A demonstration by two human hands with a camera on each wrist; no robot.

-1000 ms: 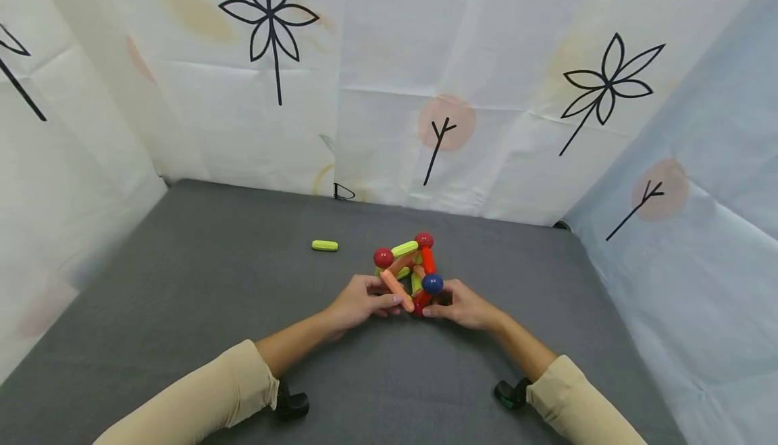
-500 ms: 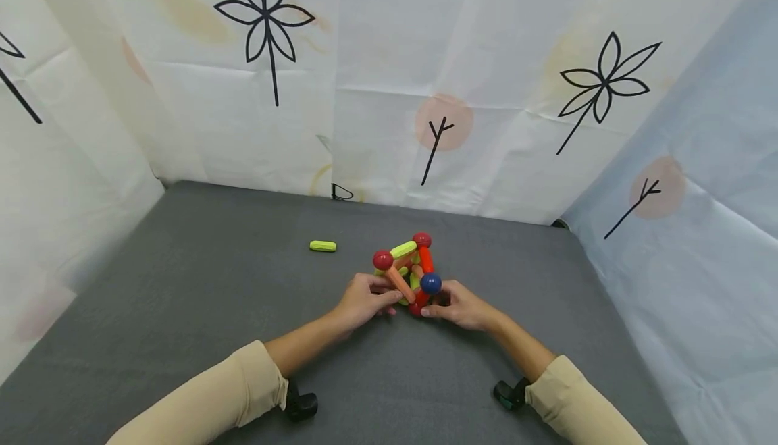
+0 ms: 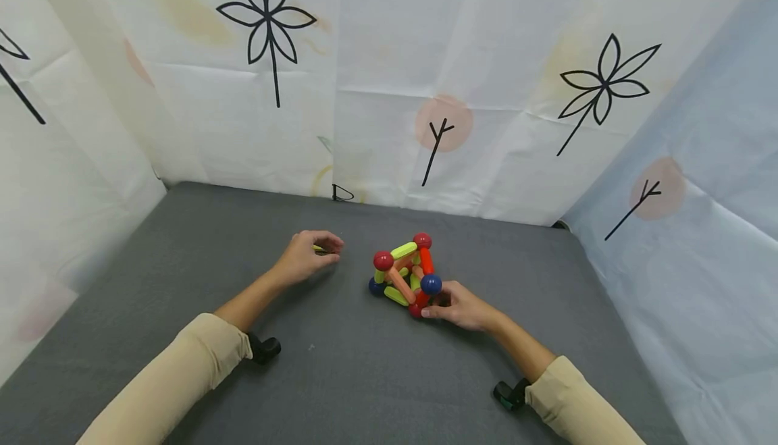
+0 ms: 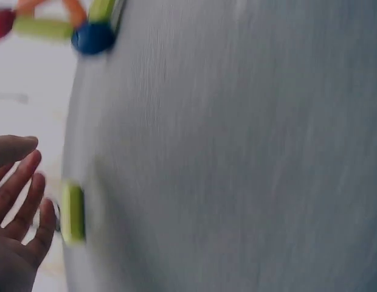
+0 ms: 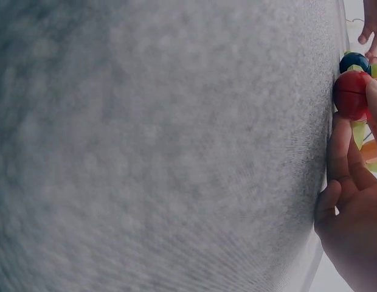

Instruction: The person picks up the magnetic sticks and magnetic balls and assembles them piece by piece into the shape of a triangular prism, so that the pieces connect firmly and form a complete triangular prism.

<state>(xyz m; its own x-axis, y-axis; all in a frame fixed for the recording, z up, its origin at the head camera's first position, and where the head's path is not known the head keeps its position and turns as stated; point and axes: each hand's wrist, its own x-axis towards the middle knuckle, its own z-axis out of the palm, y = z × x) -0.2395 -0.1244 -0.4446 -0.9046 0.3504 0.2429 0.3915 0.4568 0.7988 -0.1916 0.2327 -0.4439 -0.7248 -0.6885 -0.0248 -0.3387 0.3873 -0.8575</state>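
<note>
A frame of magnetic rods and balls stands on the table, built of yellow-green, orange [image 3: 401,285] and red rods with red and blue balls [image 3: 431,284]. At its near bottom corner my right hand [image 3: 464,306] pinches a red ball [image 5: 350,96] between thumb and fingers. My left hand [image 3: 306,256] is left of the frame, over a loose yellow-green rod [image 4: 73,213]. Its fingers are spread and only lightly bent, and in the left wrist view they look apart from the rod. In the head view the hand covers most of that rod.
A dark grey cloth [image 3: 389,384] covers the table. White printed fabric [image 3: 389,73] hangs behind it and along both sides. A second blue ball [image 3: 377,287] sits at the frame's lower left corner.
The orange rod's upper end swung onto the left red ball. My left hand then let go of it and moved left and away to the loose rod. My right hand stayed put.
</note>
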